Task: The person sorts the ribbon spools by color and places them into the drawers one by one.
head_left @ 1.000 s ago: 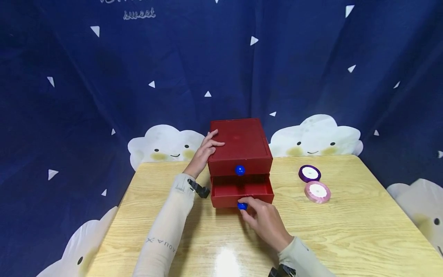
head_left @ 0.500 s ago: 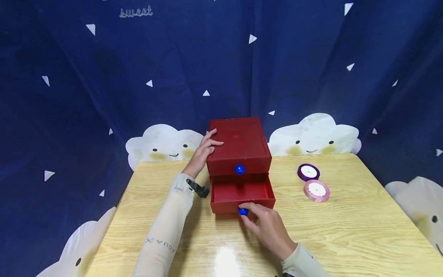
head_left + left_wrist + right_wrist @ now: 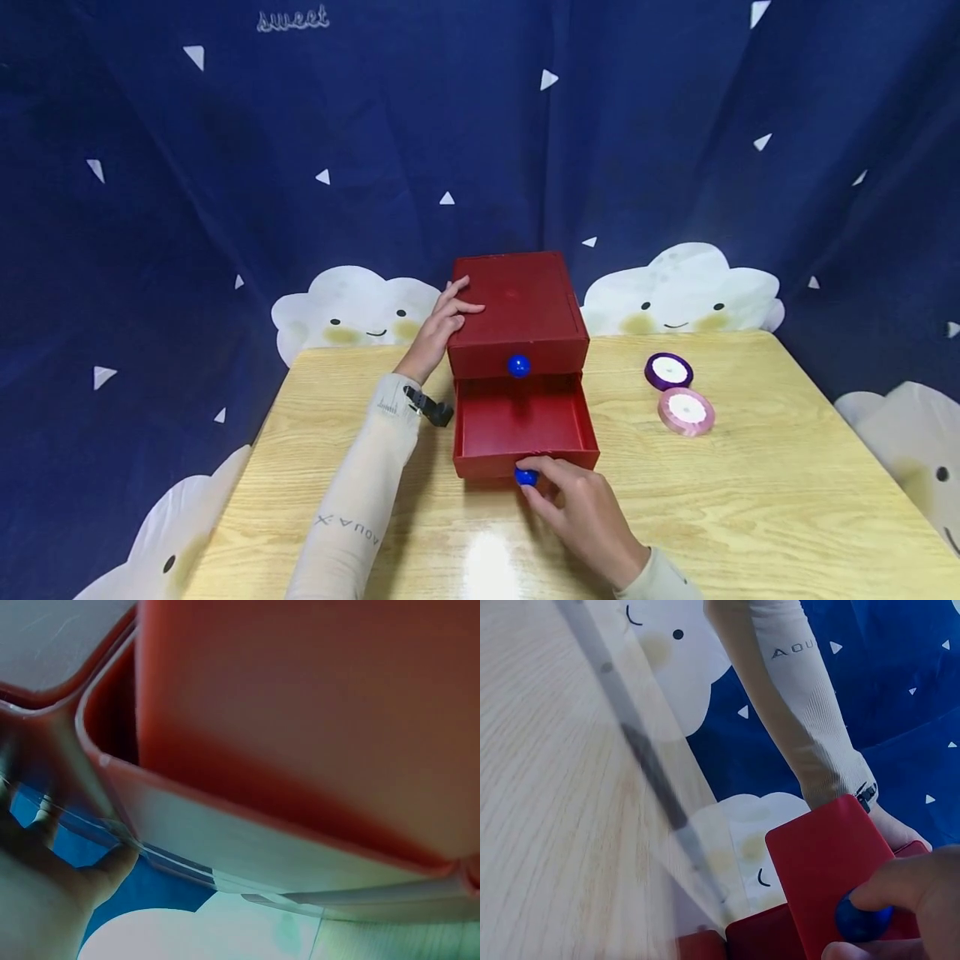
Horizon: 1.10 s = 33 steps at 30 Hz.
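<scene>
A red two-drawer box (image 3: 517,300) stands on the table, a round blue knob (image 3: 519,366) on its upper drawer. Its lower drawer (image 3: 517,421) is pulled well out, and the inside shows bare red. My right hand (image 3: 588,512) pinches the lower drawer's blue knob (image 3: 527,477) between thumb and fingers; the right wrist view shows this blue knob (image 3: 862,919) from close by. On the box's left side and top edge rests my left hand (image 3: 438,333), its fingers extended. In the left wrist view that hand (image 3: 52,877) touches the box's side.
To the right of the box lie two ribbon spools, one purple (image 3: 668,371) and one pink (image 3: 686,412), side by side. A dark blue curtain (image 3: 495,125) with printed clouds hangs behind the wooden table (image 3: 765,483).
The lower drawer has slid further out toward me, with my right hand pinching its knob throughout. My left hand has kept its place on the box.
</scene>
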Each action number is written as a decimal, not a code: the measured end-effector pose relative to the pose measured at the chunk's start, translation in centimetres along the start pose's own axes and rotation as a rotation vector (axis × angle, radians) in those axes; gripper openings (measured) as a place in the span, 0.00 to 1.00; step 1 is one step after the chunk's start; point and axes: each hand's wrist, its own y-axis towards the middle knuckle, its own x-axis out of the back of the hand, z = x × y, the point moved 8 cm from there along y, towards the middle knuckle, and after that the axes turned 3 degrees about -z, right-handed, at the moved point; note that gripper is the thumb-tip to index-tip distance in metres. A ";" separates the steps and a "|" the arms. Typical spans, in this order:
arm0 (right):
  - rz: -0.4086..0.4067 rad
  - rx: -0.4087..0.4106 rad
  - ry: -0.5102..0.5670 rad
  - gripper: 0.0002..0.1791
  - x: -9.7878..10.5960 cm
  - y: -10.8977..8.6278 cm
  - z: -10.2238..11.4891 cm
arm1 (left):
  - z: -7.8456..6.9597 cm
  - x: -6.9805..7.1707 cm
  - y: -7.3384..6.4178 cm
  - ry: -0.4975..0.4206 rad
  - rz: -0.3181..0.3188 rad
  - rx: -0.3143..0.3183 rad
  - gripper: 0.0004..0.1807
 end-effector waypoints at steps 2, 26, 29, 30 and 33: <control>0.006 -0.005 0.002 0.16 0.0 -0.2 0.0 | -0.9 -0.1 -0.2 0.003 0.003 -0.004 0.20; 0.065 0.022 0.104 0.16 0.6 -2.0 0.2 | -1.7 -0.4 -0.1 0.005 0.000 -0.002 0.21; 0.084 0.032 0.124 0.20 0.4 -2.2 0.4 | -1.6 -0.2 -0.3 0.005 -0.012 0.007 0.21; 0.089 0.033 0.130 0.21 0.3 -2.2 0.4 | -1.6 -0.1 -0.4 0.004 -0.016 0.008 0.21; 0.100 0.029 0.129 0.19 0.4 -2.4 0.5 | -1.6 -0.2 -0.4 0.002 -0.015 0.006 0.20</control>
